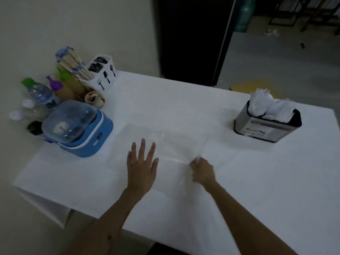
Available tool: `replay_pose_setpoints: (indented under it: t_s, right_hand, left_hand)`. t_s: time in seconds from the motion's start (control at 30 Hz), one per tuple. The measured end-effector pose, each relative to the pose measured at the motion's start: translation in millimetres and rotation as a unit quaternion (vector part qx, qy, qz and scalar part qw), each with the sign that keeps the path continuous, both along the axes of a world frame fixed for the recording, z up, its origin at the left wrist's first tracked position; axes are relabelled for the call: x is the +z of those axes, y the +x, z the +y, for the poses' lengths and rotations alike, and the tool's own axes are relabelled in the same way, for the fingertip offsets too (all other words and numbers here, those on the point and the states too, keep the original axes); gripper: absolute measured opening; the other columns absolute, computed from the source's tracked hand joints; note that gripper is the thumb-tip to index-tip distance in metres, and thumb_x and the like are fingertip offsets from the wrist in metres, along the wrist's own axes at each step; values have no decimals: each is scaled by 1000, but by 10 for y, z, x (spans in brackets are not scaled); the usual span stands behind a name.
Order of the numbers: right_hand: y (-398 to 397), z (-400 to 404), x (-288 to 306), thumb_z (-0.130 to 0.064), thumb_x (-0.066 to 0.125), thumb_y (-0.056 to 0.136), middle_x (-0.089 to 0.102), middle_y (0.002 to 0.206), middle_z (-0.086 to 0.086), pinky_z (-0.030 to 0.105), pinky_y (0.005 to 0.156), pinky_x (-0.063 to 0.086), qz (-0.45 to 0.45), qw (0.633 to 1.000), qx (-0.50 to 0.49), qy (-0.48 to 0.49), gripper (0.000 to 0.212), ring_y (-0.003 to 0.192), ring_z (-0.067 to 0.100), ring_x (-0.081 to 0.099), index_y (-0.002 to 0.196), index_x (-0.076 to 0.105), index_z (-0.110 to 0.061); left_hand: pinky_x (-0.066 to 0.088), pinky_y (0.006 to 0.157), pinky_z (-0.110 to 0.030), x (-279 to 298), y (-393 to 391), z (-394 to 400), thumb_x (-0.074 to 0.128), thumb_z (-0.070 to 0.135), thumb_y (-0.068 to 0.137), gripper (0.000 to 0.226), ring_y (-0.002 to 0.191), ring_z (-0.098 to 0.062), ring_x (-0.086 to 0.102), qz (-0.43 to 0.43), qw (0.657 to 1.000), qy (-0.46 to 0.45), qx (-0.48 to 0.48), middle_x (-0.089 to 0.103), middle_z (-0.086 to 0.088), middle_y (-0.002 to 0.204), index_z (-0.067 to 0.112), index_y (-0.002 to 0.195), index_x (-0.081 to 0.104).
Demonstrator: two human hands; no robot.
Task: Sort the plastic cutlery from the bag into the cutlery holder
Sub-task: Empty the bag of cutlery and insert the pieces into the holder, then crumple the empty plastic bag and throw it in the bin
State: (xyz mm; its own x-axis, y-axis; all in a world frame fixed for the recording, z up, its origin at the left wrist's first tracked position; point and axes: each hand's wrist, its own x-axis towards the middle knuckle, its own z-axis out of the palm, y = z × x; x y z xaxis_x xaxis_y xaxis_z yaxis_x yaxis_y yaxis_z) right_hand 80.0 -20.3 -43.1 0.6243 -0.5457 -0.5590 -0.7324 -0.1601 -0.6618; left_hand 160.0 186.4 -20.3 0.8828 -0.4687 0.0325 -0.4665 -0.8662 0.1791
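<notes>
A clear plastic bag [176, 146] lies flat in the middle of the white table [257, 181]. My left hand [141, 166] is spread with straight fingers just left of the bag, at its edge. My right hand [202, 171] pinches the bag's near right corner with curled fingers. A metal cutlery holder [266, 126] stands at the right, filled with white plastic cutlery [268, 106]. I cannot make out any cutlery inside the bag.
At the back left stand a white caddy with cutlery icons [102, 73], chopsticks [73, 63], bottles [39, 92], a small cup [93, 98] and a blue appliance with a clear lid [79, 127]. The table's edges run close at the left and front.
</notes>
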Motion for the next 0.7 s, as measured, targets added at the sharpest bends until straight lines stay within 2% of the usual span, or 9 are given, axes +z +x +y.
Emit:
replay_pose_setpoints:
  t_s: [0.07,0.17,0.27,0.37,0.43,0.5,0.57,0.63,0.7]
  right_hand:
    - [-191,-334,50,-38,55,93,70,89,17,51,75,58,26,996,30,-75,24,84,39,69,91,60,-15]
    - [-449,-675,293,-50,55,94,67,85,15,49,70,59,48,991,23,-122,33,77,37,69,95,52,-17]
    - [-534,-689,539,-40,61,94,66,86,16,32,53,53,38,998,42,-41,33,68,27,67,111,50,-15]
    - [-434,-478,761,-22,69,90,66,95,13,29,62,52,-21,997,69,18,39,78,24,67,123,49,-18]
    - [-249,-249,866,-16,70,86,66,99,8,28,70,53,-79,994,61,31,46,85,21,67,126,48,-19]
    - [2,38,879,-17,71,84,69,96,5,32,74,57,-110,991,43,55,47,84,19,69,125,47,-19]
    - [248,372,824,-25,71,85,73,88,1,38,81,58,-107,991,65,48,49,80,18,71,125,44,-18]
    - [443,676,681,-44,62,89,72,86,1,41,84,55,-97,982,155,-42,54,85,20,69,133,41,-20]
    - [540,925,515,-61,39,96,67,110,10,44,96,48,-50,959,260,-100,66,107,27,61,147,37,-19]
  left_hand:
    - [-2,114,-61,-41,48,-64,21,62,94,60,146,-40,-5,4,997,53,-51,5,-6,161,40,150,15]
    - [-11,109,-67,-235,-6,-251,11,79,83,71,143,-43,-17,80,986,109,-95,-7,-3,161,50,147,5]
    - [-21,107,-61,-511,-116,-352,3,82,74,77,135,-42,-36,162,975,123,-88,-31,-1,155,51,142,-16]
    - [-27,103,-58,-560,-131,-344,9,82,77,74,130,-39,-44,201,970,109,-84,-44,3,147,53,136,-26]
    - [-27,103,-55,-482,-50,-340,16,77,83,70,130,-36,-46,258,957,95,-95,-45,7,145,54,140,-19]
    - [-15,112,-53,-342,55,-300,26,59,95,58,139,-35,-32,339,937,9,-78,-27,6,156,48,147,3]
    - [17,117,-49,-112,98,-176,36,31,101,41,146,-34,13,403,874,-267,49,21,-6,158,33,142,39]
    - [48,100,-42,33,118,38,41,10,99,30,122,-26,53,285,805,-479,204,56,-10,129,23,120,58]
    - [52,88,-38,85,178,237,44,14,98,23,106,-22,56,144,843,-441,273,58,-8,117,15,117,58]
